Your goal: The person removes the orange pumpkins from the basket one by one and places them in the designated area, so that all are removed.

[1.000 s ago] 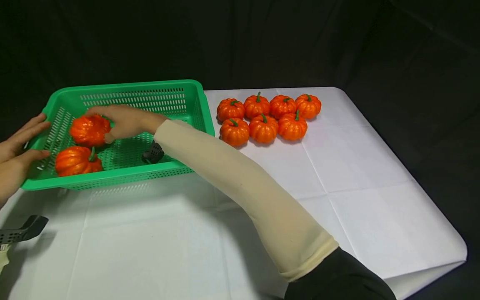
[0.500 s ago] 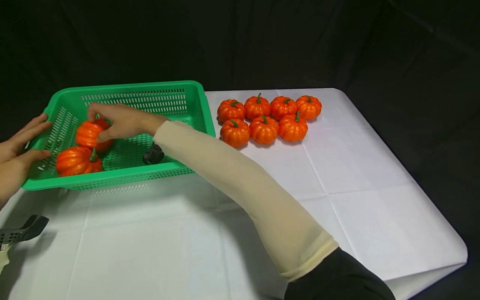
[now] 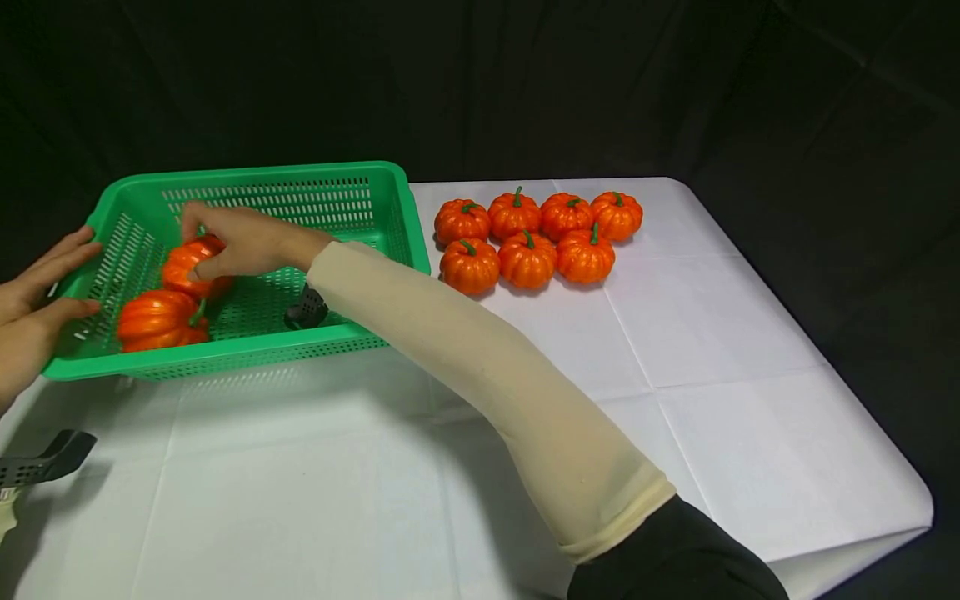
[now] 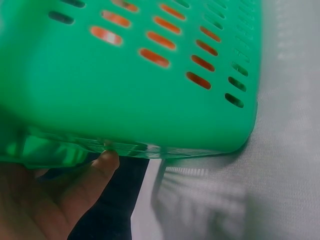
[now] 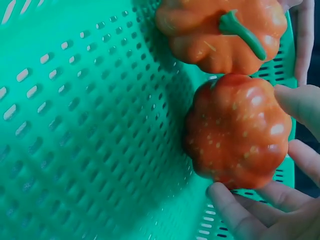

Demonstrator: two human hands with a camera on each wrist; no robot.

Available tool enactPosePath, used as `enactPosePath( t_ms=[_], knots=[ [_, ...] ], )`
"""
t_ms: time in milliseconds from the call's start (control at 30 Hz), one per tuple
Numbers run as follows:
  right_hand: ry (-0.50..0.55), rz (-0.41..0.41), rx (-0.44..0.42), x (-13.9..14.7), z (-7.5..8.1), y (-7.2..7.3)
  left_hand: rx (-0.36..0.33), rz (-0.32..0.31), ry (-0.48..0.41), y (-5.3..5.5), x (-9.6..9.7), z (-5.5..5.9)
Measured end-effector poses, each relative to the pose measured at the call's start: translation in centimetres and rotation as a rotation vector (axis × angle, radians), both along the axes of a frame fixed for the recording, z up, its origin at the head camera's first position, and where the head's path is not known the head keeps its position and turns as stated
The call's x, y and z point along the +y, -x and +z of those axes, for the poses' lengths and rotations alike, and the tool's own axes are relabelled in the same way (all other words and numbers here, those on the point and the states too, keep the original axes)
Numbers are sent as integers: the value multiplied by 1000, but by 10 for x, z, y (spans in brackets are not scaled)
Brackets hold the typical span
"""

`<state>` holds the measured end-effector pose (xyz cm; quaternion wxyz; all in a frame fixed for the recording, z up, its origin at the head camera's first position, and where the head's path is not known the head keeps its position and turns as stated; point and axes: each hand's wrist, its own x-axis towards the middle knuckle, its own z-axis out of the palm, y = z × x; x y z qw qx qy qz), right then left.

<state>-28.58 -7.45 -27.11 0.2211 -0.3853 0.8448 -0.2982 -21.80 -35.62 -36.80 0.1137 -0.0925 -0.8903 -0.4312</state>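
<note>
My right hand [image 3: 243, 242] reaches into the green perforated plastic basket [image 3: 255, 352] at the left and holds an orange mini pumpkin [image 3: 182, 271]. Thumb and fingers are spread around its sides; in the right wrist view its speckled underside [image 5: 235, 132] faces the camera. A second pumpkin [image 3: 156, 321], lying tipped with its green stem to the right, sits against it near the front left corner. My left hand [image 3: 33, 312] rests at the basket's left end, its fingers straight across the rim. In the left wrist view its thumb [image 4: 95, 182] touches the rim.
Several more pumpkins [image 3: 528, 260] stand in two rows on the white-clothed table [image 3: 750, 333], right of the basket. A black perforated bracket [image 3: 306, 308] shows under my right wrist, another bracket [image 3: 67, 454] at the lower left. A black curtain [image 3: 480, 83] hangs behind.
My right hand has turned the held pumpkin and brought it slightly right and down beside the other one. That pumpkin has shifted a little right and tilted. The left hand stays put.
</note>
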Motion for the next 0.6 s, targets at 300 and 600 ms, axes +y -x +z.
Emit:
enactPosePath(
  t_ms=[300, 600],
  knots=[
    [-47, -67, 79, 1, -3, 2, 21, -7, -13, 1, 1, -2],
    [-250, -95, -69, 0, -1, 0, 31, -9, -13, 1, 1, -3]
  ],
)
